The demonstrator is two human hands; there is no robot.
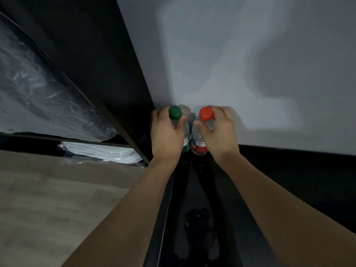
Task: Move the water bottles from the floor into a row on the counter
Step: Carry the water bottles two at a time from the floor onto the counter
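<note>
Two clear water bottles stand upright side by side on the glossy black counter, close to the grey wall. The left one has a green cap and a green label; my left hand grips it around the neck and shoulder. The right bottle has a red cap and a red label; my right hand holds it just below the cap. The two bottles nearly touch. Their bases are hard to make out against the dark, reflective counter.
A tall black panel rises at the counter's left end, right beside the green-capped bottle. Left of it lie plastic-wrapped items and a wrapped white stack. Light wood floor fills the lower left. The grey wall backs the counter.
</note>
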